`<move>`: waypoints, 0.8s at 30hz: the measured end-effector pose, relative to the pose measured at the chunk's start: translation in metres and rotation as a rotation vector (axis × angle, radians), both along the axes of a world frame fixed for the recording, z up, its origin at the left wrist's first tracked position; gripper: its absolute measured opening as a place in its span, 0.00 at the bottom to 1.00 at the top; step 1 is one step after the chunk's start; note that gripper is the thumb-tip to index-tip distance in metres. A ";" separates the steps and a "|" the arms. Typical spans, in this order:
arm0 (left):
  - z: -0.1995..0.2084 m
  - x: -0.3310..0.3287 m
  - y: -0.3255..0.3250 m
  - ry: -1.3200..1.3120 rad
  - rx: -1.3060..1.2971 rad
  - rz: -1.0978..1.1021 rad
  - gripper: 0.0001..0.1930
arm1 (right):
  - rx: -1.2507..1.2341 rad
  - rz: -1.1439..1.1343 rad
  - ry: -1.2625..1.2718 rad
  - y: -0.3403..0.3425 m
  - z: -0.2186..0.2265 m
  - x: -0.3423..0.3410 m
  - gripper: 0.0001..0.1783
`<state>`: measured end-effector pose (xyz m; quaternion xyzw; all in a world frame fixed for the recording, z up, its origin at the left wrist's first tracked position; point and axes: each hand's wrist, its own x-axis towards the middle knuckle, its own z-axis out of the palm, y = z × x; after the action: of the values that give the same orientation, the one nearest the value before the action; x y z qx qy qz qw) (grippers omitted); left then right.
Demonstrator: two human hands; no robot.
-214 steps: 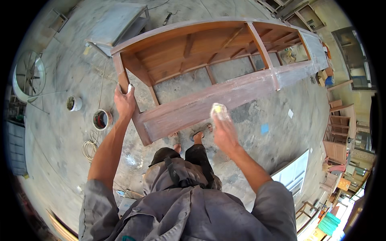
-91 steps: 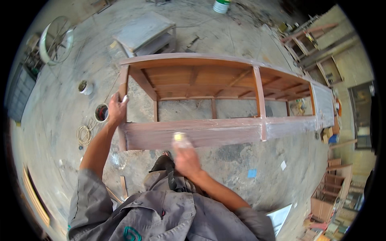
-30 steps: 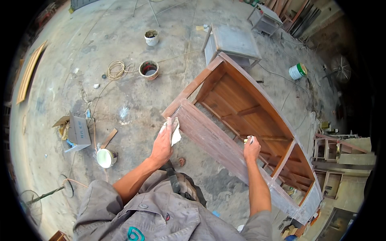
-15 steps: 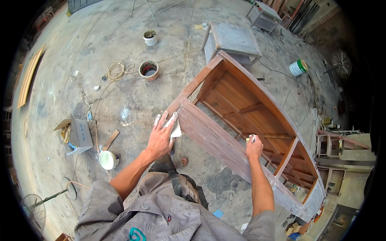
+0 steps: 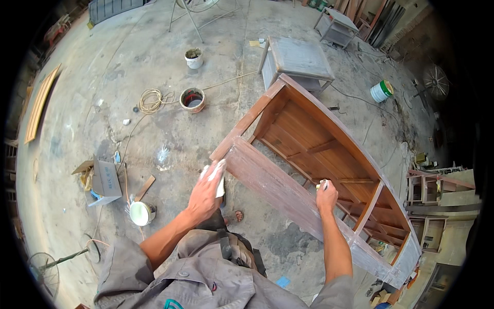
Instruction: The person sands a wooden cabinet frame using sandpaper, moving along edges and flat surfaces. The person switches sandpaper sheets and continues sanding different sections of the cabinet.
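Note:
A large reddish-brown wooden cabinet frame (image 5: 278, 180), dusted whitish along its outer faces, lies aslant before me with its open, panelled inside showing. At its near left corner my left hand (image 5: 205, 198) presses a folded white sheet (image 5: 221, 186) against the edge. The fingers lie close together over the sheet, and their tips are white with dust. My right hand (image 5: 327, 198) is closed above the cabinet's near long rail, around a small pale-yellow and white piece (image 5: 320, 186). Most of that piece is hidden in the fist, so its kind cannot be told.
A dusty low table (image 5: 300, 56) stands just beyond the cabinet's far end. On the concrete floor are a bucket of dark liquid (image 5: 192, 100), a coil of hose (image 5: 153, 101), a cardboard box (image 5: 105, 180), a paint pail (image 5: 142, 212) and a green-and-white can (image 5: 382, 91).
My left hand has slid toward me onto the corner's edge, and its spread fingers have drawn together over the white sheet. The right hand stays nearly in place. The whole view has tilted slightly.

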<state>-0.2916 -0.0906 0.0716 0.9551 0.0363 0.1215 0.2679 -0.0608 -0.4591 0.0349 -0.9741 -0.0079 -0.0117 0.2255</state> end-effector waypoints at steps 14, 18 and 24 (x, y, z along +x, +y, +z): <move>-0.021 0.036 0.000 0.102 0.079 -0.012 0.39 | 0.041 0.009 0.045 0.013 0.014 -0.001 0.11; -0.010 0.017 -0.008 0.081 0.087 -0.030 0.37 | 0.014 -0.023 -0.011 -0.011 -0.010 0.005 0.10; -0.038 0.055 0.008 0.033 0.214 -0.040 0.46 | -0.038 0.006 -0.007 0.003 0.006 -0.002 0.15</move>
<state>-0.2366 -0.0825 0.0336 0.9806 0.0085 0.1036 0.1661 -0.0631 -0.4561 0.0405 -0.9782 -0.0117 -0.0142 0.2069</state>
